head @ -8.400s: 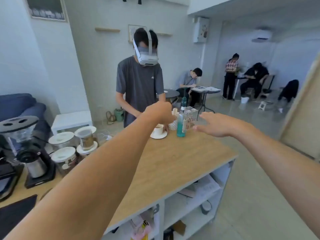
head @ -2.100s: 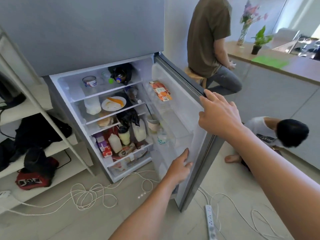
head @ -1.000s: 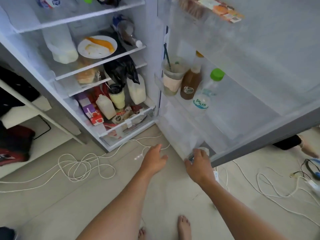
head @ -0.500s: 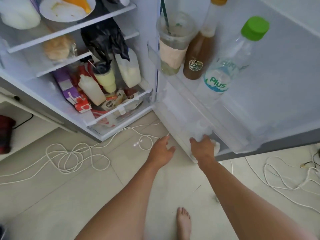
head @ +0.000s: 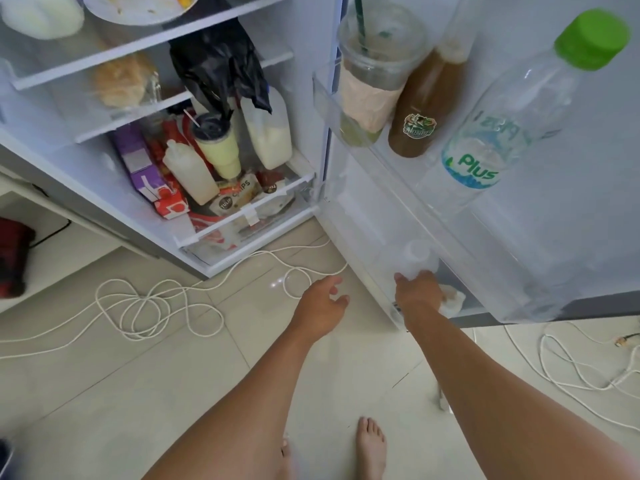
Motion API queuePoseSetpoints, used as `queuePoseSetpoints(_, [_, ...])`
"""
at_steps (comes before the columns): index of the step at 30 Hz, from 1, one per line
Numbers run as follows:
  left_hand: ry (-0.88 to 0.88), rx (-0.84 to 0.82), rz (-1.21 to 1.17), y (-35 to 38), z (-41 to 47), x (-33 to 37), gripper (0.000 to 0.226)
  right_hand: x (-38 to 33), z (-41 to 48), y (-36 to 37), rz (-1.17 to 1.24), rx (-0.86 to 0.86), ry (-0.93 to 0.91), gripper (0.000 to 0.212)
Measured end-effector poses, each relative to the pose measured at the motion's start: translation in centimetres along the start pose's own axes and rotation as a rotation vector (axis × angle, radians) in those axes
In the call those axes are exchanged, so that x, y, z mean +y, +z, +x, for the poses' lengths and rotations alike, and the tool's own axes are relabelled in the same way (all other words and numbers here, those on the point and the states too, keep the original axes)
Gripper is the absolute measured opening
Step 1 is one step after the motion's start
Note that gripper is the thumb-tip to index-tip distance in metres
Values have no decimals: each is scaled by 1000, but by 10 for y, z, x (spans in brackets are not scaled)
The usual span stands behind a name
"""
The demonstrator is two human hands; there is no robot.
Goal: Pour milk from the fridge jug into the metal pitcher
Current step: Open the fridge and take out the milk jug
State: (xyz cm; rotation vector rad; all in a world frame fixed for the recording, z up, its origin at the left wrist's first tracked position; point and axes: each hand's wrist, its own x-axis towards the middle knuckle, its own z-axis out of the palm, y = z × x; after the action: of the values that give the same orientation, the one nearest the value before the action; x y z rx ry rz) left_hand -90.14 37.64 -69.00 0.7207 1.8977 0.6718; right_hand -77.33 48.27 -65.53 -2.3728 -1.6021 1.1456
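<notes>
A translucent white milk jug [head: 418, 257] stands in the lowest bin of the open fridge door [head: 571, 265]; its cap and shoulder show through the clear bin wall. My right hand [head: 417, 293] reaches into that bin from below and wraps around the jug just under the cap. My left hand [head: 320, 301] hovers open over the floor, left of the door's bottom corner, holding nothing. A second half-full white jug [head: 268, 135] sits on the fridge's bottom shelf. The metal pitcher is not in view.
The upper door bin holds a plastic cup with a straw [head: 372, 81], a brown bottle [head: 424, 105] and a green-capped water bottle [head: 512, 133]. Cartons, bottles and a black bag [head: 218, 67] crowd the shelves. White cables [head: 156, 306] loop on the tiled floor near my bare feet [head: 370, 448].
I have leaned in closer to the bottom of the fridge door. My right hand went into the lowest door bin and closed around the jug; my left hand stayed open beside it.
</notes>
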Motion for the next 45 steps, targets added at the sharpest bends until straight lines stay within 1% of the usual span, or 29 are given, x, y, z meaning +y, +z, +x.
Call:
queuePoseSetpoints(8, [-63, 51, -86, -18, -10, -8, 39, 3, -23, -3, -29, 36, -195, 39])
queuePoseSetpoints(12, [-98, 58, -130, -25, -20, -12, 42, 6, -45, -3, -17, 37, -319, 26])
queuePoseSetpoints(16, [-93, 49, -152, -30, -34, -11, 54, 12, -67, 5, -39, 61, -445, 23])
queuePoseSetpoints(21, [-72, 19, -239, -44, -50, -16, 80, 10, -96, 8, -78, 40, -559, 20])
queuePoseSetpoints(24, [-67, -10, -299, -56, -60, -23, 101, 7, -117, 7, -111, -47, -636, 30])
queuePoseSetpoints(27, [-34, -57, -300, -76, -78, -33, 119, 4, -145, 4, -144, -197, -742, 33])
queuePoseSetpoints(30, [14, -121, -282, -103, -100, -46, 123, 0, -171, -3, -189, -341, -861, 24])
queuePoseSetpoints(32, [20, -152, -239, -125, -123, -55, 125, -6, -191, -9, -184, -420, -903, 17])
queuePoseSetpoints(33, [20, -151, -218, -135, -135, -58, 124, -10, -200, -11, -184, -452, -917, 17])
queuePoseSetpoints(35, [21, -122, -194, -152, -161, -64, 119, -19, -220, -16, -193, -509, -952, 19])
queuePoseSetpoints(38, [28, -8, -190, -178, -206, -63, 109, -40, -258, -27, -199, -594, -1016, 16])
queuePoseSetpoints(40, [53, 65, -213, -190, -232, -57, 102, -55, -278, -38, -224, -627, -1055, 15])
queuePoseSetpoints(45, [122, 252, -305, -220, -299, -26, 95, -94, -328, -78, -239, -681, -1168, 16])
